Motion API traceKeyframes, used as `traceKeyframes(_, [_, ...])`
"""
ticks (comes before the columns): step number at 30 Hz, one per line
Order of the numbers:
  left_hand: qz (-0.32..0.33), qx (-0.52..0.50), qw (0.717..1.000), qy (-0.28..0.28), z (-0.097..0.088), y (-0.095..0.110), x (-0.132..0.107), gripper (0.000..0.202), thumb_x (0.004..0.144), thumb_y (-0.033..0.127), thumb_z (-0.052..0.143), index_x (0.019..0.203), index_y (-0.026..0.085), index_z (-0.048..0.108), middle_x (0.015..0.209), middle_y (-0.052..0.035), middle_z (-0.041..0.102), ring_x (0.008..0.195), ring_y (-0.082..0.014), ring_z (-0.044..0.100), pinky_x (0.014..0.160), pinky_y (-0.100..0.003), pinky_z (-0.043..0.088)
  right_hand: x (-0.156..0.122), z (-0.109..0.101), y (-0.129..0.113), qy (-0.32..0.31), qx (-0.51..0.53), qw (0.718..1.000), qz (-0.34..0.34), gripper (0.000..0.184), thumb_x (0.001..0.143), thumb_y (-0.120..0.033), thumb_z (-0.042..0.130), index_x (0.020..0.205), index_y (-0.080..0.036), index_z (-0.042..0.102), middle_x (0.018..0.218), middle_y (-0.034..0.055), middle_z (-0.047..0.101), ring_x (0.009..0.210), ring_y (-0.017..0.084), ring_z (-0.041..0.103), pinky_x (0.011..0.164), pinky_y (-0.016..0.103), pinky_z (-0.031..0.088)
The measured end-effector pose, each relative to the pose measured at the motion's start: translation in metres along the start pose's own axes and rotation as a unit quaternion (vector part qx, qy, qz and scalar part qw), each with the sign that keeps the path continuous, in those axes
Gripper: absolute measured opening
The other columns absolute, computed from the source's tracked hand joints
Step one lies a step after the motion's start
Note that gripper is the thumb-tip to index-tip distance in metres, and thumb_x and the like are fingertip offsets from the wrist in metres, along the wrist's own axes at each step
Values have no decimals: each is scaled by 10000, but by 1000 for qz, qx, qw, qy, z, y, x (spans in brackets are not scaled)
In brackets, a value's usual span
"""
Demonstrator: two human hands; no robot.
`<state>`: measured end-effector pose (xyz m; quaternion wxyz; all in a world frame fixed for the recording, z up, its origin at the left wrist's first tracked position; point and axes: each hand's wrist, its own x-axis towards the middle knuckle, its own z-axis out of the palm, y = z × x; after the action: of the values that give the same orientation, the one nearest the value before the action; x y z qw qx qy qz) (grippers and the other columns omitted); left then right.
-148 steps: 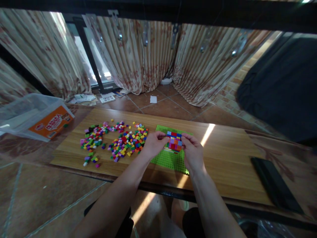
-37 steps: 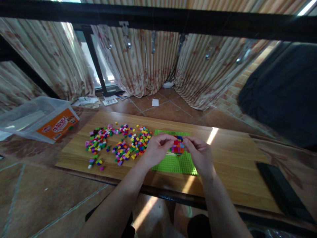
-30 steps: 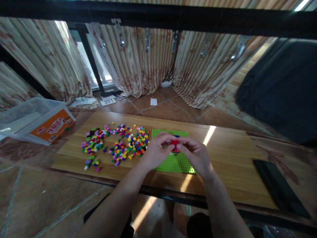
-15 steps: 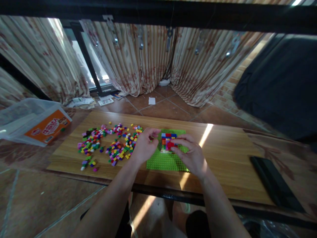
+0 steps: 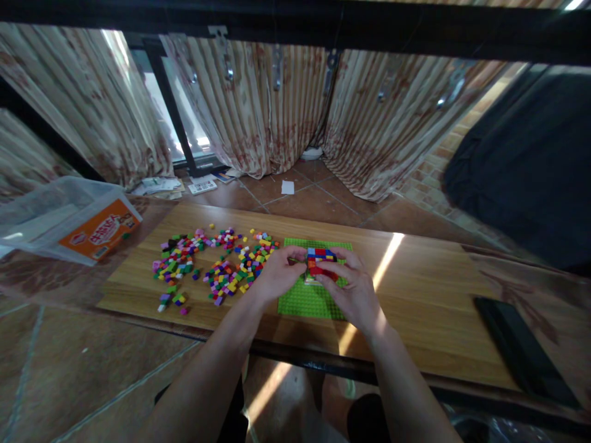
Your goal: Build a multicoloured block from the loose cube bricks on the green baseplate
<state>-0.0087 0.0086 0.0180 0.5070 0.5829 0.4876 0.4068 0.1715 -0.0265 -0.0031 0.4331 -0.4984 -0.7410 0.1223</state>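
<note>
A small stepped structure of coloured toy bricks (image 5: 314, 253), with blue, red and orange rows showing, stands on a green studded baseplate (image 5: 309, 304). My right hand (image 5: 353, 283) reaches over its right side, thumb and fingers closed on a red brick (image 5: 329, 274) at the structure's front part. Whether that brick is pressed onto the studs is hard to see. At the left side of the structure is my left hand (image 5: 281, 271), its fingers curved and a gap visible between thumb and forefinger. Its fingertips are close to or touching the structure's edge.
Many loose coloured bricks (image 5: 226, 280) lie spread over the left part of the wooden board (image 5: 425, 295). Beyond its left end sits a clear plastic box (image 5: 69, 203) with an orange label. A dark flat object (image 5: 521, 347) lies at the right end.
My left hand has moved in against the structure's left side, its thumb and fingers closer together. My right hand has brought the red brick slightly lower onto the structure. The view has shifted slightly.
</note>
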Motion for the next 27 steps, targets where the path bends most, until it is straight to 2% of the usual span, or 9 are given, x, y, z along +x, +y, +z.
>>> traceKeyframes(6, [-23, -46, 999, -13, 0, -1, 1, 252, 674, 42, 613, 885, 138, 713, 804, -17, 706, 740, -131, 628, 732, -253, 493, 1, 2, -1, 2, 29, 1000, 10, 181, 849, -340, 668, 1012, -361, 741, 1250, 51, 582, 1173, 269, 543, 973, 529, 462])
traceKeyframes(15, [-54, -100, 993, -32, 0, -2, 0, 289, 641, 39, 668, 920, 112, 675, 752, -11, 686, 705, -118, 621, 684, -240, 472, 0, 6, -3, -14, -20, 1000, 6, 191, 837, -327, 679, 1016, -333, 745, 1301, 66, 567, 1245, 290, 498, 1017, 542, 420])
traceKeyframes(20, [-49, -93, 994, -40, 0, -2, -1, 303, 633, 61, 692, 930, 116, 677, 764, -21, 695, 713, -131, 633, 682, -249, 478, 0, 3, -4, -6, -13, 1000, 13, 212, 826, -297, 671, 1025, -326, 736, 1291, 72, 570, 1235, 290, 505, 1011, 543, 429])
traceKeyframes(27, [-54, -70, 996, -24, 3, -1, -2, 301, 646, 62, 663, 938, 130, 690, 736, -12, 696, 675, -130, 628, 654, -242, 471, 0, 3, -1, 12, 16, 999, 30, 235, 834, -377, 656, 1052, -310, 716, 1261, 79, 580, 1178, 278, 544, 1016, 532, 435])
